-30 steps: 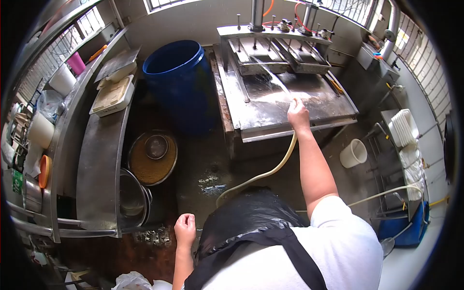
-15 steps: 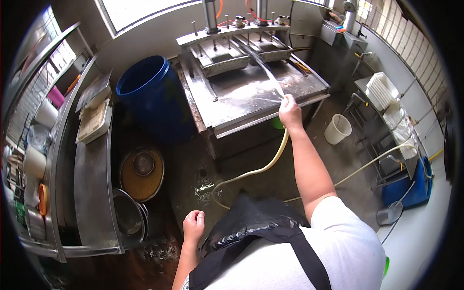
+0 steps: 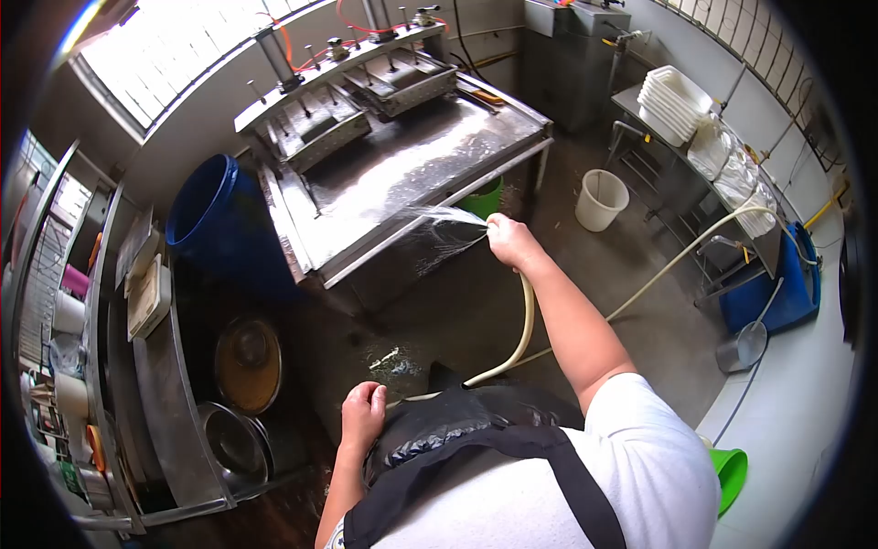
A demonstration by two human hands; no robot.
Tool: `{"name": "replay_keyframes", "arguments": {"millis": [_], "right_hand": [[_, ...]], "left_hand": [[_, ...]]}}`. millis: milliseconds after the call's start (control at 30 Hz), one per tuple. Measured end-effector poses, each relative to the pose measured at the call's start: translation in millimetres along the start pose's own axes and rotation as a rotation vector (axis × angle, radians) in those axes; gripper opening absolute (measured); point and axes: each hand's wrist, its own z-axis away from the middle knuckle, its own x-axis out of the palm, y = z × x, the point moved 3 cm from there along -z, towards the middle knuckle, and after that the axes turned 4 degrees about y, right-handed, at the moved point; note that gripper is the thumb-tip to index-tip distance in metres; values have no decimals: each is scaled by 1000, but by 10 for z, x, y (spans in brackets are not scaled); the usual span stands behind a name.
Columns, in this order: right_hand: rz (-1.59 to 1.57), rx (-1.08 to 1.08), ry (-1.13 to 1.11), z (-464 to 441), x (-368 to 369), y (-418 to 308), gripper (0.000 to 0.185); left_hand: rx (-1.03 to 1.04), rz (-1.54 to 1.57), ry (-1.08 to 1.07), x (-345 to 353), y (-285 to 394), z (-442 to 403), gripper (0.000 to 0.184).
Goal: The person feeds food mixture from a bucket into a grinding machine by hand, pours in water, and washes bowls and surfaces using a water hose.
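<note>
My right hand is closed round the end of a cream hose, and water fans out leftward from it. The spray reaches the front edge of a wet steel press table, which has metal moulds at its back. Behind my right arm the hose loops down and runs off to the right. My left hand is held low beside the black apron, its fingers curled together; whether anything is in them is too small to tell.
A blue barrel stands left of the table. Round pans are at the lower left, near a steel shelf. A white bucket is on the floor, with stacked white trays at right and a green bucket behind me.
The view has turned to the right. The water stream, earlier aimed at the moulds, now fans left across the table's front edge. My left hand stays low with curled fingers.
</note>
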Motion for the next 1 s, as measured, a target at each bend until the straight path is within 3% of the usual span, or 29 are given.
{"name": "replay_keyframes", "arguments": {"millis": [67,267,433,767,867,1000], "right_hand": [[-93,19,212,-80,-272,434,32],[-306,172,379,-245,-940,1448,24],[-556,300,501,-435,-1317,1837,20],[-456,356,513,-935,-1736,1844,19],[-370,414,395,-1188,-1662,1909,18],[-296,414,309,-1394,-1624,1803,24]], "left_hand": [[4,-14,-7,177,179,-50,22],[36,-17,-3,668,632,-242,22],[72,-19,-88,1037,948,-414,22],[132,-7,-233,1557,1469,-1233,23],[127,28,-282,1847,1574,-1606,26],[287,44,-372,2419,1723,-2194,30]]}}
